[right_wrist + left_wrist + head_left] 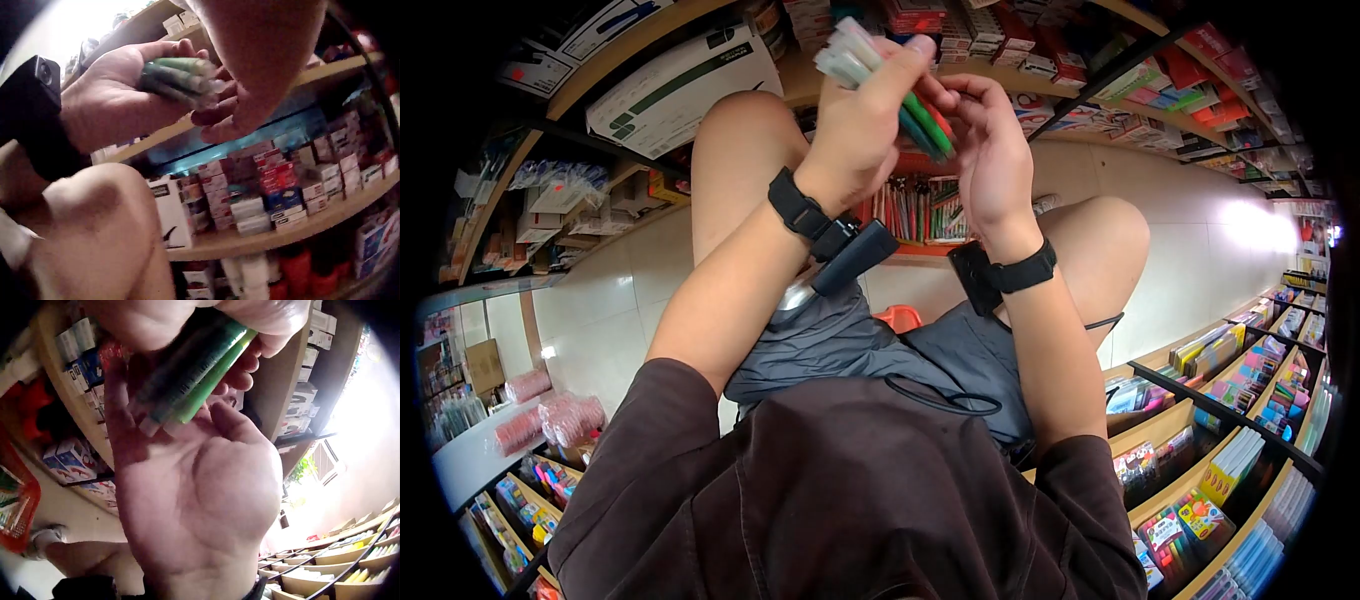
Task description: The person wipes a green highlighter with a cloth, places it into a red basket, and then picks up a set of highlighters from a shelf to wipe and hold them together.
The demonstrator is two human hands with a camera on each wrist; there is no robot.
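Note:
A bundle of slim pens [925,125], with green, red and dark teal barrels and pale, blurred far ends, slants between the hands. My left hand [855,125] grips it, thumb on top. In the right wrist view, the pens lie across the left palm [112,84]. My right hand [995,150] is cupped at their lower ends, fingers loosely bent. From the left wrist, the right palm [200,487] faces up, and the green barrels [209,390] end at the base of its fingers.
Below the hands, a red basket [930,249] full of pens stands on the tiled floor [1180,235] between the knees. Shelves of boxes [281,181] stand ahead. A large white carton [685,95] is at upper left, and sloping stationery racks [1200,440] run along the right.

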